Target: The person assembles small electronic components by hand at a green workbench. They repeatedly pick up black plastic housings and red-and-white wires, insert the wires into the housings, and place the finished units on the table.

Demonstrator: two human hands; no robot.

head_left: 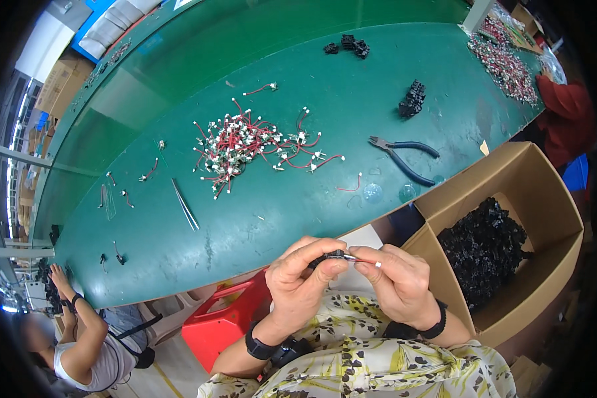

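In the head view, both hands meet in the lower centre of the frame, raised in front of the patterned clothing and just below the worktop [278,205] edge. The left hand [295,278] comes up from the lower edge with its forearm slanting rightward; its thumb and bent fingers pinch a small black part [333,255]. The right hand [399,284] faces it, forearm angled up and to the left, thumb and forefinger closed on a red wire [362,260] whose white end [377,264] pokes out. The fingertips nearly meet, with the black part and the wire between them; whether these two are joined is too small to tell. Dark bands circle both wrists.

A pile of red wires [235,142] lies at upper centre, tweezers [185,205] left of centre, pliers [404,158] right of centre. A cardboard box [550,225] at right holds black pieces [485,249].
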